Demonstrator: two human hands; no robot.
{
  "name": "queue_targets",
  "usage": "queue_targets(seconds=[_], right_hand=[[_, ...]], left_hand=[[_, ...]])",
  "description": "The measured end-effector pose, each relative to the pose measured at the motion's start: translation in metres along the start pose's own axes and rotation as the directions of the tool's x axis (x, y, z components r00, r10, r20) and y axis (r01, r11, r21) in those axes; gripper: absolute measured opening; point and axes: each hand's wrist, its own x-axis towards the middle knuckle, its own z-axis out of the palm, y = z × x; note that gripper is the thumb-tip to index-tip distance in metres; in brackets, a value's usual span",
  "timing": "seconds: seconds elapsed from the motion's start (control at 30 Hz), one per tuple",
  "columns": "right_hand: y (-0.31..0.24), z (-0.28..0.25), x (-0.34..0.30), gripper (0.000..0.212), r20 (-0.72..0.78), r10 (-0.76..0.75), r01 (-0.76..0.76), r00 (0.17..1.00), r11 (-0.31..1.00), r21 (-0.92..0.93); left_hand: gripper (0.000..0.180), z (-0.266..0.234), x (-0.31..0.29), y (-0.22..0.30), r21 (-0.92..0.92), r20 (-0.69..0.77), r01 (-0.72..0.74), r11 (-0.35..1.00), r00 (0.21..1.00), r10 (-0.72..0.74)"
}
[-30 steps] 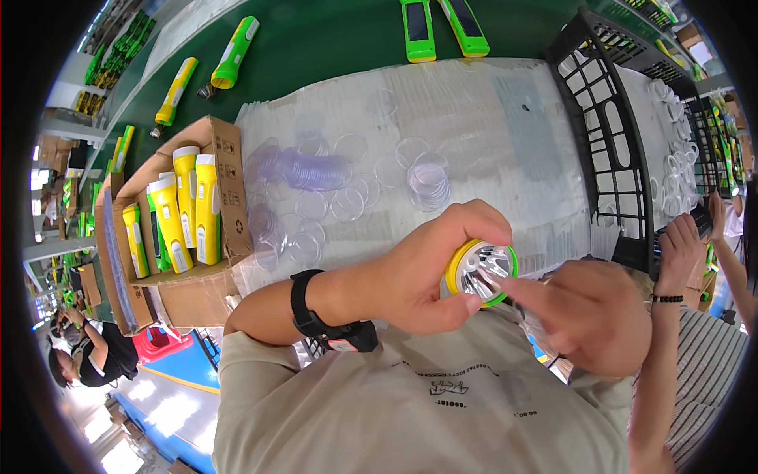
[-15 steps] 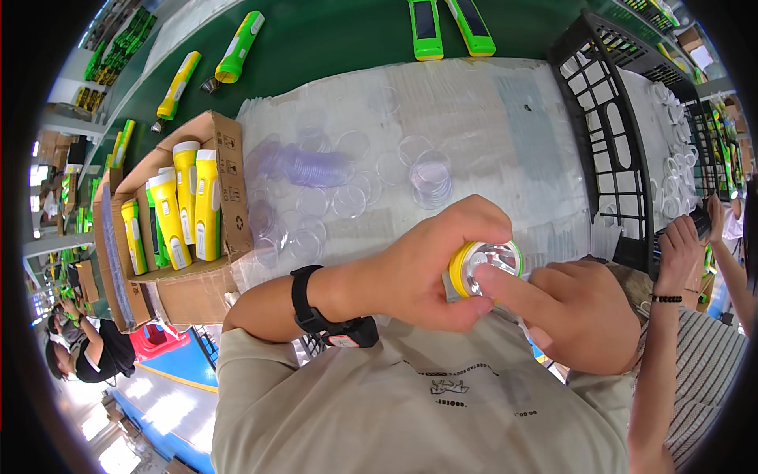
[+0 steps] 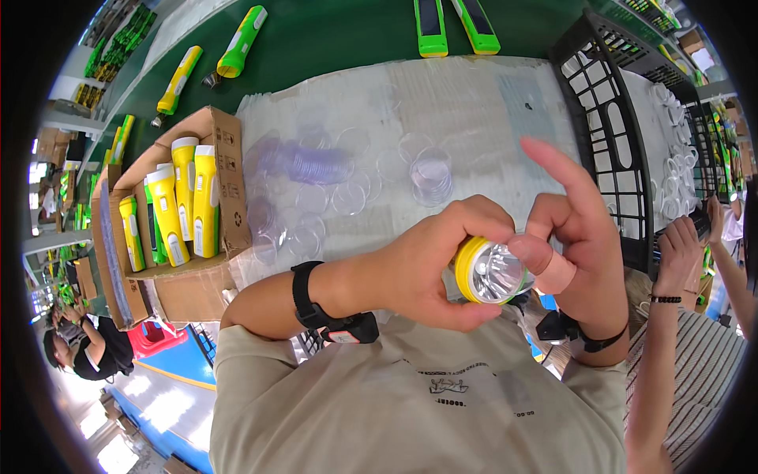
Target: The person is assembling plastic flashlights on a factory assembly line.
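Observation:
A yellow-rimmed flashlight (image 3: 496, 275) rests in my left hand (image 3: 442, 265), its shiny round reflector facing up and its body mostly hidden. My left fingers and thumb wrap round its yellow rim. At the rim's right side is my right hand (image 3: 580, 245), its index finger stretched out and its other fingers curled. Two of its fingertips meet beside the reflector; whether a thin clear piece sits between them I cannot make out. Clear round lenses (image 3: 430, 175) lie on the work surface beyond my hands, some stacked and others loose.
At left stands a cardboard box (image 3: 225, 186) of yellow and green flashlights. More flashlights (image 3: 242, 41) lie on the green table (image 3: 339, 39). A black plastic crate (image 3: 608, 134) stands at right, near white rings (image 3: 675, 186). Another person's arm (image 3: 667, 316) is close by at right.
My right index finger has lifted off the reflector and now points up and away. The right hand has turned, and the reflector is more exposed. My left hand keeps its hold.

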Motion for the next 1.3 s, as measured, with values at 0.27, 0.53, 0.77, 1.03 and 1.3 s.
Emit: queue_targets(seconds=[0.27, 0.53, 0.77, 1.03, 1.3], right_hand=[[0.021, 0.007, 0.01, 0.072, 0.023, -0.268, 0.269, 0.963, 0.962, -0.056], [0.027, 0.013, 0.013, 0.068, -0.004, -0.319, 0.319, 0.948, 0.946, -0.067], [0.027, 0.01, 0.014, 0.069, 0.085, -0.107, 0.065, 0.991, 0.916, 0.395], [0.019, 0.012, 0.013, 0.071, 0.18, -0.043, -0.049, 0.983, 0.877, 0.478], [0.011, 0.025, 0.011, 0.084, 0.149, -0.112, 0.135, 0.982, 0.979, -0.153]], left_hand=[[0.065, -0.002, 0.003, 0.004, 0.039, 0.027, 0.017, 0.999, 0.999, -0.018], [0.065, 0.0, 0.001, -0.003, 0.005, 0.0, -0.007, 1.0, 1.0, 0.007], [0.065, -0.003, 0.002, -0.014, -0.06, -0.034, -0.079, 0.995, 0.996, 0.077], [0.064, -0.008, -0.001, -0.007, -0.032, 0.005, -0.076, 0.997, 0.997, 0.077], [0.06, 0.002, -0.002, -0.005, 0.005, -0.046, -0.057, 0.998, 0.997, 0.058]])
